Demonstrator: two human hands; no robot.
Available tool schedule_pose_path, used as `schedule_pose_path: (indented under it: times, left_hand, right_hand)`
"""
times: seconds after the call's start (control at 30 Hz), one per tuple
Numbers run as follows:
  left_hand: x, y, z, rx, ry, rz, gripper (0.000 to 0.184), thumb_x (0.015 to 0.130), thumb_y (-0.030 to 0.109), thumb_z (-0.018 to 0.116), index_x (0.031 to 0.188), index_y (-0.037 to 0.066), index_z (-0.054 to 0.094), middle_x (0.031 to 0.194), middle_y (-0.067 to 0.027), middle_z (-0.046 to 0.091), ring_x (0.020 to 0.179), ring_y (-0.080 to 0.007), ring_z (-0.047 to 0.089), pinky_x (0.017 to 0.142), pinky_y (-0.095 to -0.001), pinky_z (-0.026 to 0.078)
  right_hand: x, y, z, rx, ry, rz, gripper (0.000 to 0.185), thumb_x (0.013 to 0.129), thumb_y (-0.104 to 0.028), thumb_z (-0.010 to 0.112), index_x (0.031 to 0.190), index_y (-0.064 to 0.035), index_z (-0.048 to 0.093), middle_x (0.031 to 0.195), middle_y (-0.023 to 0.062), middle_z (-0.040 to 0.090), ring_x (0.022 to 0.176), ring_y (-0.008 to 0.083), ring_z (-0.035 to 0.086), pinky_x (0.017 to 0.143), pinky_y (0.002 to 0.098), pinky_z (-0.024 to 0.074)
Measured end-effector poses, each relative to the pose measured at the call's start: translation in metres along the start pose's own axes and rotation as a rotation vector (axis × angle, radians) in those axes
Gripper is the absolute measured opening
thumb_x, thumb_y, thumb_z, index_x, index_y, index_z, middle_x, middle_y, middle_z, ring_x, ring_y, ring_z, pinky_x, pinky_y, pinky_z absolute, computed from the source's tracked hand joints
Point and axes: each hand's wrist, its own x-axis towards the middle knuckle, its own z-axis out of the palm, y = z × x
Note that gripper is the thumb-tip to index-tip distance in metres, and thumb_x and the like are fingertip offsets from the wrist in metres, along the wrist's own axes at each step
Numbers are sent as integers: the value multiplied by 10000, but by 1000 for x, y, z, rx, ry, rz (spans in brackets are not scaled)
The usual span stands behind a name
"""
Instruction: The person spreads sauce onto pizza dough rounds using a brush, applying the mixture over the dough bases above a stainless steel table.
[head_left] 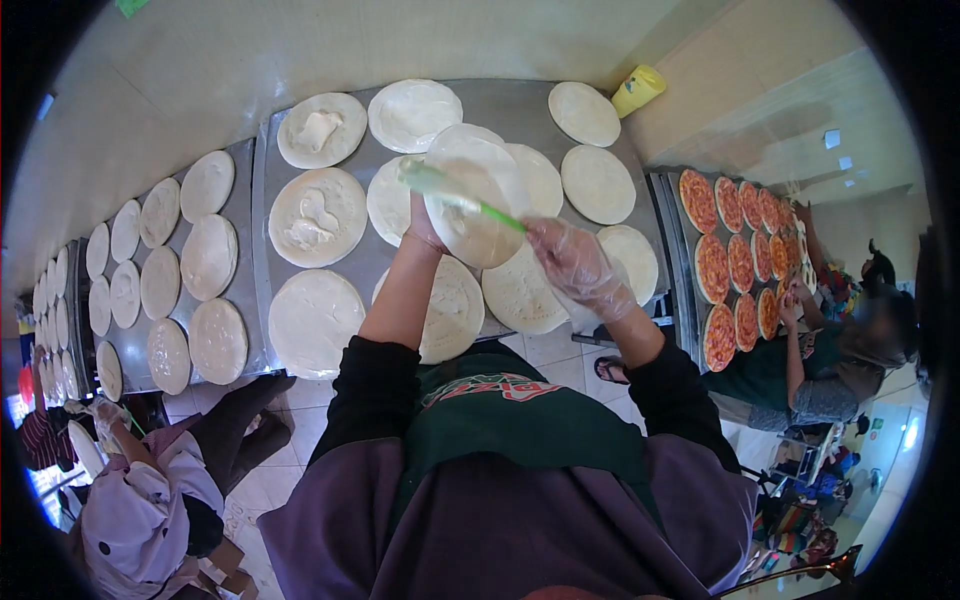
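My left hand (424, 228) supports a round pizza base (488, 238) from below, tilted and raised above the metal table (385, 262). Most of its fingers are hidden behind the dough. In a clear plastic glove, my right hand (575, 262) grips a green-handled spatula (498, 216). Its pale head is smeared by motion across the upper part of the base. Beneath and around my hands lie several more bases. At the left, a base (345, 235) and another behind it (290, 135) carry creamy white dollops.
A yellow container (638, 91) stands at the back right. To the right, a table holds sauce-covered pizzas (711, 268), with a co-worker (800, 345) beside it. On the left, another table (197, 258) bears several bases, and a person in a light top (140, 515) works there.
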Motion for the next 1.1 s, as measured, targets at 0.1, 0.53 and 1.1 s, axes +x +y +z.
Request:
schedule_pose_path:
  times: [0.1,0.53,1.1]
  left_hand:
    - [10,-1,-7,150,-4,19,610,856,580,389,1174,84,546,1098,-122,606,965,-301,597,867,-454,483]
    - [7,-2,-14,-94,-112,122,518,931,432,369,1318,93,428,1253,-133,534,1113,-301,544,919,-473,473]
    - [13,-3,-23,-63,-240,121,558,904,477,372,1286,78,451,1203,-139,544,1080,-319,543,923,-477,453]
  right_hand:
    - [16,-10,-15,-115,-113,115,169,856,-107,576,1022,-77,565,791,142,604,637,330,606,546,402,486]
    - [-5,-9,-22,145,-120,320,128,887,-151,538,986,-71,551,736,188,591,647,369,593,559,429,462]
    - [-30,-34,2,252,-81,158,118,881,-66,525,995,-41,546,747,183,570,665,366,577,576,415,454]
